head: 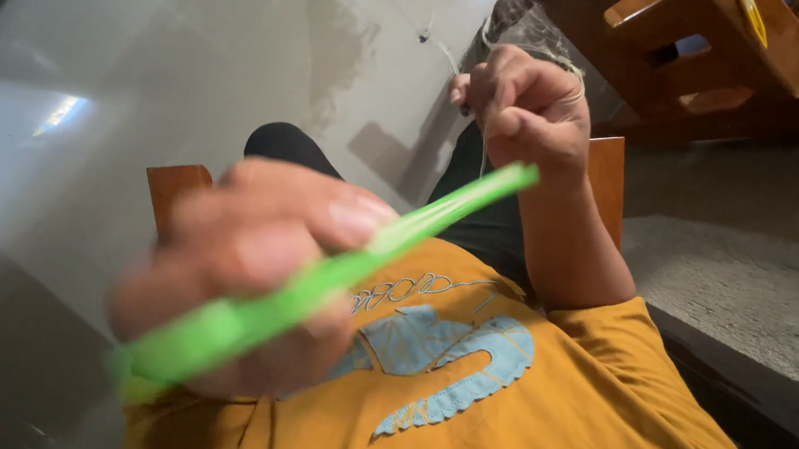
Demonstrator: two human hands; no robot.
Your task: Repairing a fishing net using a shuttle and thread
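Green stick in left hand

1. Below you lies a glossy grey tiled floor with bright light reflections on it.
2. You wear a mustard-yellow T-shirt with a pale blue printed figure on its front.
3. Your black trousers show beyond the shirt.
4. You sit on an orange-brown wooden seat.
5. Brown wooden slatted furniture stands at the upper right.
6. A rough grey concrete step runs along the right.

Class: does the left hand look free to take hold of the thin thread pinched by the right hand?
Probably not: the left hand is closed around a green strip, while the thread hangs from the right hand farther off.
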